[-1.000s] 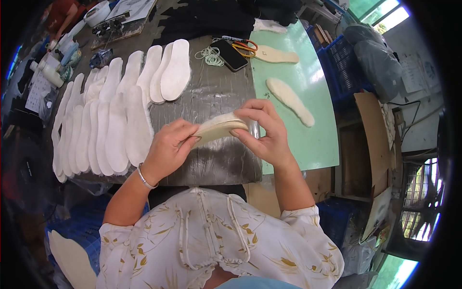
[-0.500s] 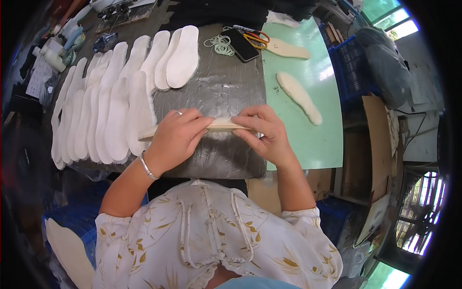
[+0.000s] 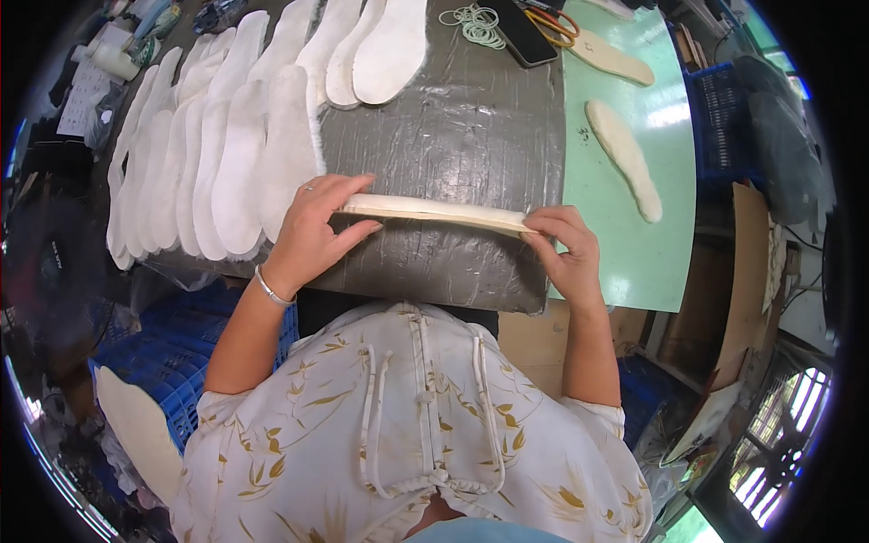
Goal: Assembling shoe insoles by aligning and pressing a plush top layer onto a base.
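A cream shoe insole (image 3: 434,211) is held edge-on and level above a grey taped work board (image 3: 471,136). My left hand (image 3: 312,231) pinches its left end, thumb below and fingers on top. At the right end, my right hand (image 3: 566,249) grips the insole near the board's right edge. Left of my left hand lies a fanned row of white insoles (image 3: 217,154), overlapping each other across the board.
A green cutting mat (image 3: 652,145) on the right carries two loose cream insoles (image 3: 623,158). A dark phone (image 3: 519,34), orange-handled scissors (image 3: 554,20) and a coil of white cord (image 3: 471,20) lie at the far edge. Blue crates (image 3: 181,362) stand below left.
The insole has gone from folded between close hands to stretched out flat. My hands moved apart, the left one leftward, the right one rightward and toward me.
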`<state>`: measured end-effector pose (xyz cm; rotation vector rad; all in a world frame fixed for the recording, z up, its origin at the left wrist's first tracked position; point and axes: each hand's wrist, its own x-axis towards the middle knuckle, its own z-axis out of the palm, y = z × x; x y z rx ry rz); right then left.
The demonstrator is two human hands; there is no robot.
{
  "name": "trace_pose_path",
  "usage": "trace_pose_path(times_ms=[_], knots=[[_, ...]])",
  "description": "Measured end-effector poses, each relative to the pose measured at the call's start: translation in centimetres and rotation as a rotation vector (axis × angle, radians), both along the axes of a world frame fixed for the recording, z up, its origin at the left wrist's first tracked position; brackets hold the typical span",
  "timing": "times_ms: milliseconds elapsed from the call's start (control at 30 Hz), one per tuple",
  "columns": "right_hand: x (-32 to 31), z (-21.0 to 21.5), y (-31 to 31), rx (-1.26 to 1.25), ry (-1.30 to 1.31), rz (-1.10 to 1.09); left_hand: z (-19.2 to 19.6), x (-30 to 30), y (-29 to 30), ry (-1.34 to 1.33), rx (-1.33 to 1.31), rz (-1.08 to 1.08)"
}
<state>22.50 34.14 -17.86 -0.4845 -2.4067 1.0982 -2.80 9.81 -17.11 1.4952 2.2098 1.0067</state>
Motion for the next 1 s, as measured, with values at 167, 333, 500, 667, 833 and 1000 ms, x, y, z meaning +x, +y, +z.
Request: trace_pose_path(times_ms=[167,333,500,667,833,1000], knots=[[0.0,-0.2,0.6,-0.06,-0.059,0.001,-1.3,-0.3,0.5,-0.141,0.131,-0.013],[-4.9,2.7,-3.0,0.347,-0.076,0.14,-1.3,-0.6,0.9,-0.274,0.149,-0.003],[-8.8,0.4,-4.7,0.29,-0.041,0.274,-1.3,-0.1,1.2,-0.271,0.163,-0.018],[-9.0,0.4,-4.8,0.242,0.022,0.209,-1.8,0.0,-0.7,-0.342,0.128,0.091],[-8.7,0.5,-5.5,0.239,0.046,0.19,-4.0,0.1,-1.8,-0.533,0.148,0.16],[-7.9,1.1,-6.3,0.35,0.087,0.107,-4.6,0.9,-0.2,-0.803,0.32,0.285]])
